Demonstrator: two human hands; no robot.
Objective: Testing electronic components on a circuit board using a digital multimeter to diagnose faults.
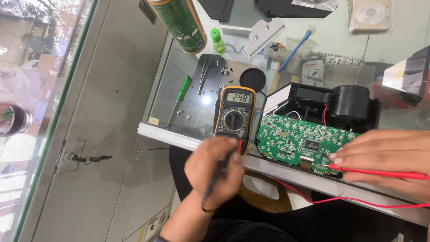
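A yellow-cased multimeter with a lit display lies on the glass counter. My left hand holds a black probe near the meter's lower edge. To the right, a green circuit board sits in an opened black camera body with a round lens barrel. My right hand pinches a red probe, its tip touching the board's lower right edge. A red lead trails below the counter.
A green-handled screwdriver, tweezers and several loose screws lie on the glass behind the meter. A green spray can, a small green bottle, a blue brush and a bagged white camera are farther back.
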